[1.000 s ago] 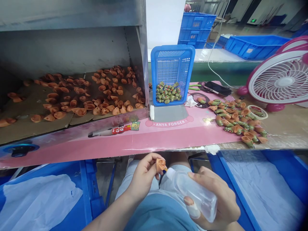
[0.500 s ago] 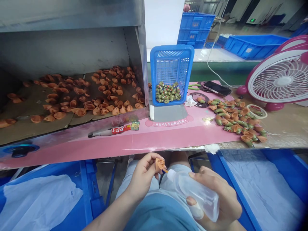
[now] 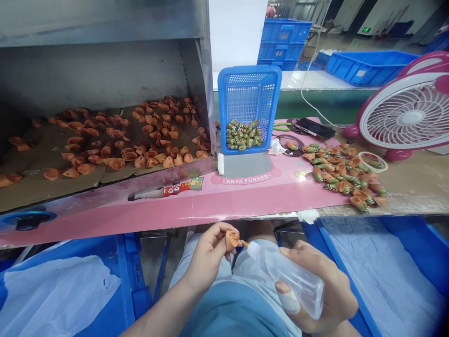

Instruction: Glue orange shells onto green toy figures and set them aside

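Between the fingertips of my left hand (image 3: 210,250) is a small orange cone-shaped piece (image 3: 232,239), its hollow side facing up toward me. My right hand (image 3: 319,285) is wrapped round a clear squeeze bottle (image 3: 294,278), tilted with its narrow tip (image 3: 244,244) pointing left, close beside the orange piece. Whether the tip touches the piece I cannot tell. Both hands are above my lap, just in front of the table edge. Several similar orange pieces (image 3: 117,164) lie on cardboard inside the metal booth at left.
A blue basket (image 3: 249,75) holds several small green figures (image 3: 243,135). Orange and green pieces (image 3: 345,171) are heaped at right, near a phone (image 3: 315,128) and a pink-white fan (image 3: 409,114). Blue bins (image 3: 129,276) flank my legs. A pink mat (image 3: 224,201) covers the table front.
My right hand and the squeeze bottle have shifted slightly right, drawing the tip back from the orange piece. My left hand stays in place holding that piece.
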`<control>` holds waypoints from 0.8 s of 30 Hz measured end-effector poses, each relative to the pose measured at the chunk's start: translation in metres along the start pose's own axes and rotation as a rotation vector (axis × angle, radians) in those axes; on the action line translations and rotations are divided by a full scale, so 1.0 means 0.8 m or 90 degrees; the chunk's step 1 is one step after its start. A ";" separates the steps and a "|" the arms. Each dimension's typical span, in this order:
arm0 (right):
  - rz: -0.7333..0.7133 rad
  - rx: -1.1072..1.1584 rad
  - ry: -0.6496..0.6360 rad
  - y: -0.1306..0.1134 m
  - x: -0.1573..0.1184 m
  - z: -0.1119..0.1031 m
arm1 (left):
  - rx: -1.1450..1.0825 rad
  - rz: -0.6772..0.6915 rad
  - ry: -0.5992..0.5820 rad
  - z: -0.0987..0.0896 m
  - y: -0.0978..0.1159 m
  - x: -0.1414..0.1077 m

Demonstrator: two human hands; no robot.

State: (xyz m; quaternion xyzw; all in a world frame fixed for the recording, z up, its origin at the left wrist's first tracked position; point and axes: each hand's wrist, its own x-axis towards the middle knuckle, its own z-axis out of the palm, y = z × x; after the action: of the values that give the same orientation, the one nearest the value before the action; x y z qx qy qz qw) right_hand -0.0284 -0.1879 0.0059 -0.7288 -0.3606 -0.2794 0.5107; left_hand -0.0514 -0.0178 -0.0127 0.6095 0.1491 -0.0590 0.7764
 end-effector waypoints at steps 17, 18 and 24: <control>0.011 0.034 -0.025 -0.001 0.006 0.003 | -0.021 -0.001 -0.011 0.001 0.001 0.000; 0.017 0.032 -0.026 -0.001 0.006 0.004 | -0.021 0.000 -0.013 0.002 0.002 0.000; 0.011 0.022 -0.023 -0.001 0.007 0.002 | -0.020 -0.005 0.002 -0.001 0.000 0.001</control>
State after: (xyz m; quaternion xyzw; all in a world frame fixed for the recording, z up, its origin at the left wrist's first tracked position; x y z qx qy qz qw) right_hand -0.0260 -0.1848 0.0102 -0.7277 -0.3683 -0.2558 0.5190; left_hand -0.0506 -0.0173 -0.0129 0.5971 0.1537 -0.0587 0.7851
